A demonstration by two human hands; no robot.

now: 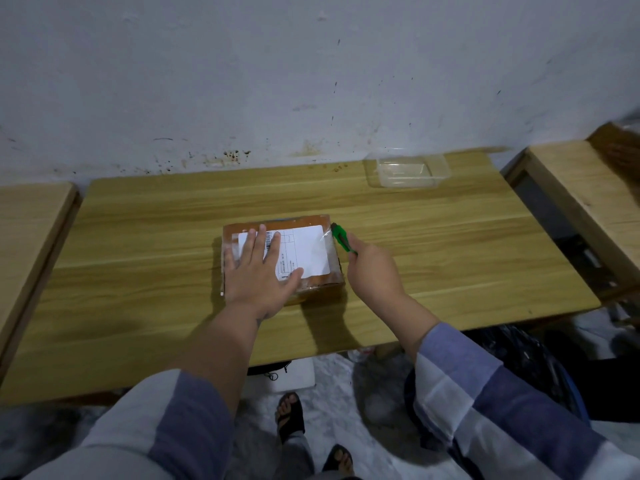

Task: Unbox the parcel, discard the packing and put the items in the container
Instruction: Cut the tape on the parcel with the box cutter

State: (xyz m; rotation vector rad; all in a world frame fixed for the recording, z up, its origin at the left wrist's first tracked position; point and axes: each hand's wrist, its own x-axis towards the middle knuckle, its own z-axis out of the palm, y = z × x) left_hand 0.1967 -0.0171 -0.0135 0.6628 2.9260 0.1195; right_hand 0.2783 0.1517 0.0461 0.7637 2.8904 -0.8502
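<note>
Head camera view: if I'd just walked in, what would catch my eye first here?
Most likely the brown parcel in the middle of the wooden table, with the left hand pressed flat on its white label. Next, the bright green cutter gripped by the right hand at the parcel's right edge. Further back, near the wall, sits a clear plastic container.

Wooden bench (138, 237) w/ light grain stands against a whitish wall (242, 81) that's scuffed, w/ dark specks & brown stains near the bench's back edge. Similar wooden tops flank it: one at left (27, 230), one at right (575, 188), each apart from it by a gap. Below, pale mottled floor (332, 410); light dim, soft shadows.
</note>
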